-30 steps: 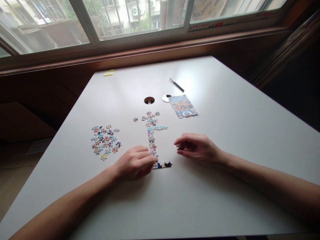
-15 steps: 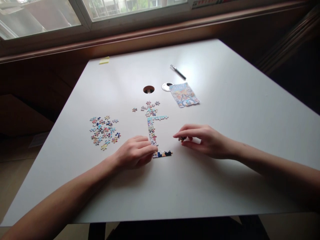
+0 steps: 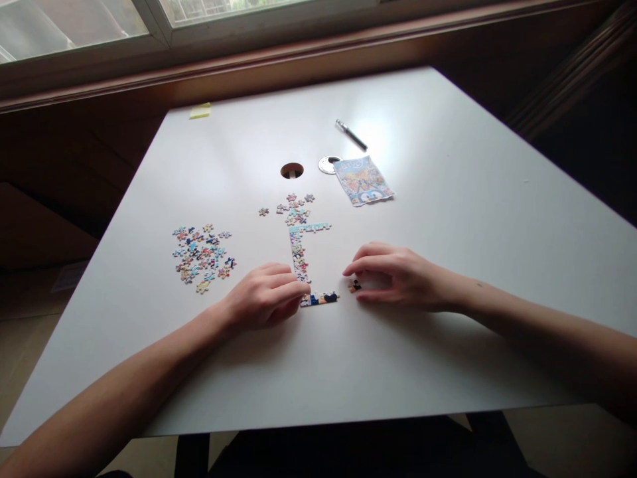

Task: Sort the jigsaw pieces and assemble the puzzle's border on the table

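A partly joined jigsaw puzzle (image 3: pixel 299 255) lies on the white table in a C shape, with a pale blue strip at its far side and a dark strip at the near one. My left hand (image 3: pixel 269 295) is closed at its lower left corner, fingers curled onto the edge; the fingertips are partly hidden. To the right of the dark strip, my right hand (image 3: pixel 393 275) is open, thumb and fingers apart. Between them a dark and orange puzzle piece (image 3: pixel 353 285) lies on the table, apart from the joined strip.
Loose puzzle pieces (image 3: pixel 204 255) are spread at the left, and a smaller group (image 3: pixel 297 216) lies above the joined part. Farther back are a round hole (image 3: pixel 292 171), a metal ring cover (image 3: pixel 328 164), a picture sheet (image 3: pixel 365 181), a pen (image 3: pixel 351 135) and a yellow sticky note (image 3: pixel 200 111).
My right thumb and fingers have spread, and the puzzle piece between them now shows more clearly, slightly farther left. My left hand keeps its place at the puzzle corner. The view has shifted slightly.
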`<move>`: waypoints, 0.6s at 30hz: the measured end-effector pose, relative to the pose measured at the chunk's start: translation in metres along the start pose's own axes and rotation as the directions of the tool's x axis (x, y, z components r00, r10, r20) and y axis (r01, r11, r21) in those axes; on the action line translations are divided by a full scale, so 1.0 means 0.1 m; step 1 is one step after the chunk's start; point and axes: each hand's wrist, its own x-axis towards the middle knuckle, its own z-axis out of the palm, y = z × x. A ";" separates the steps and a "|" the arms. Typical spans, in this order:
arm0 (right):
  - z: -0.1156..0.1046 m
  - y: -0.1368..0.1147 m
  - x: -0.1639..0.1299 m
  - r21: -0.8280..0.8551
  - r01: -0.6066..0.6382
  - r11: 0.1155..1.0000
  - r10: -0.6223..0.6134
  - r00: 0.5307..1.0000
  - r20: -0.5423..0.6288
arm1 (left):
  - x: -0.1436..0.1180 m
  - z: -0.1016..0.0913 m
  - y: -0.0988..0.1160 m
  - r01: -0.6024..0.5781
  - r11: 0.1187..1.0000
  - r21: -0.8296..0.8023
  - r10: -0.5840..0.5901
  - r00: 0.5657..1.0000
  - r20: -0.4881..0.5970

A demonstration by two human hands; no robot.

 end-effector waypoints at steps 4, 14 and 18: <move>-0.01 -0.02 0.00 0.012 -0.041 0.999 0.041 0.999 -0.007 | -0.01 0.00 0.00 0.001 1.000 -0.002 -0.001 1.000 0.000; 0.06 -0.04 -0.01 -0.017 -0.028 0.999 0.026 0.998 -0.061 | -0.01 0.00 0.01 0.008 1.000 0.020 -0.008 1.000 -0.001; 0.13 -0.08 0.00 -0.018 -0.006 1.000 0.004 0.994 -0.111 | -0.01 -0.01 0.05 -0.048 0.997 0.057 0.049 0.999 -0.002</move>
